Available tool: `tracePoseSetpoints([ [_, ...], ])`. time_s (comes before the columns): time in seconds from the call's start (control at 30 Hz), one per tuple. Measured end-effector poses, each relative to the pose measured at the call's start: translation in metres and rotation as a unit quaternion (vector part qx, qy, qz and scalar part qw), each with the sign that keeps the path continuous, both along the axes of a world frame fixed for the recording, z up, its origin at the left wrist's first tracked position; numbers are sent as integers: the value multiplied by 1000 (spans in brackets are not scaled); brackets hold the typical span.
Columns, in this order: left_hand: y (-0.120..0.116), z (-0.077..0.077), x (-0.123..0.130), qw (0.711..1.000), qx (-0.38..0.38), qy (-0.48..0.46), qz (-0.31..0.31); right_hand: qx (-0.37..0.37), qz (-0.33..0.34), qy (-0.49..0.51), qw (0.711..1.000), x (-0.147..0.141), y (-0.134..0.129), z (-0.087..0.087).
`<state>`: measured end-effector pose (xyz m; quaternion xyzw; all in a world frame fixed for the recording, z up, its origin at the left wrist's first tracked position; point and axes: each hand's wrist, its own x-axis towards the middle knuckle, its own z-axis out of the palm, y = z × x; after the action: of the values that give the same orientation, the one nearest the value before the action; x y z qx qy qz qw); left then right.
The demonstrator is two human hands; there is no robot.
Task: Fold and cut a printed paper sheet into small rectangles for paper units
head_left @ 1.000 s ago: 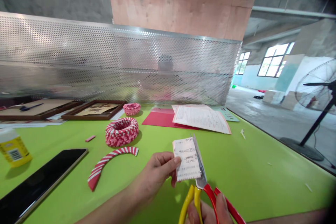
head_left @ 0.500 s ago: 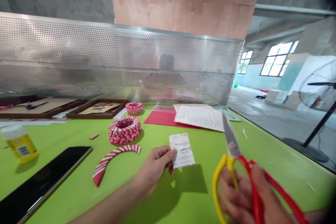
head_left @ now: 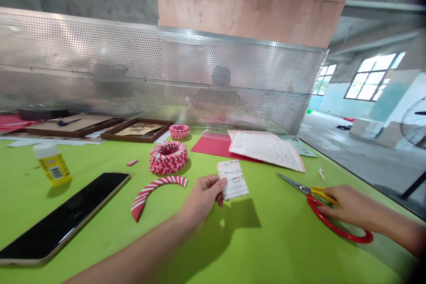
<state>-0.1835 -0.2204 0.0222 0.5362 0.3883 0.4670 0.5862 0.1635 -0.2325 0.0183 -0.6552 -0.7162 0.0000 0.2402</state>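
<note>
Between the thumb and fingers of my left hand (head_left: 204, 197) is a small piece of printed paper (head_left: 234, 179), held just above the green table. My right hand (head_left: 349, 208) is over at the right, its fingers around the yellow handle of a pair of scissors (head_left: 304, 188). The scissors are low at the table, blades together and pointing left, with the red handle towards me. Left of my left hand lies a curved red-and-white striped paper strip (head_left: 156, 188). Behind that strip stands a ring of folded striped paper (head_left: 168, 157), with a smaller ring (head_left: 179, 131) farther back.
A phone (head_left: 66, 217) and a glue stick (head_left: 52, 165) are at the left on the green table (head_left: 266, 253). Red sheets (head_left: 209, 145) and printed papers (head_left: 266, 148) lie at the back. Picture frames (head_left: 136, 130) rest before a perforated metal screen (head_left: 159, 71).
My right hand has moved the scissors from upright in front of me to low on the table at the right. My left hand keeps the paper. The view has shifted slightly.
</note>
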Motion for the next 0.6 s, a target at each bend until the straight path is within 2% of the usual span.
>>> tracePoseSetpoints([
  [0.07,-1,1,0,1000,-2,3,4,-70,-25,-130,989,-9,0,11],
  [0.13,-1,2,0,1000,-2,9,10,-133,-65,-272,951,-24,1,25],
  [0.23,-1,2,1,1000,6,14,19,-143,-58,-307,939,-44,8,41],
  [0.37,0,-1,1,1000,8,11,27,-119,-21,-296,947,-60,20,46],
  [0.43,1,-3,1,1000,4,11,28,-100,29,-208,973,-75,21,43],
  [0.47,1,-4,1,1000,3,9,28,-93,75,-107,987,-86,20,42],
  [0.5,1,-5,1,1000,5,4,25,-99,132,29,986,-100,18,39],
  [0.53,2,-6,1,1000,8,-2,21,-121,167,161,965,-115,15,37],
  [0.6,2,-9,3,1000,12,-13,16,-189,216,355,889,-146,9,30],
])
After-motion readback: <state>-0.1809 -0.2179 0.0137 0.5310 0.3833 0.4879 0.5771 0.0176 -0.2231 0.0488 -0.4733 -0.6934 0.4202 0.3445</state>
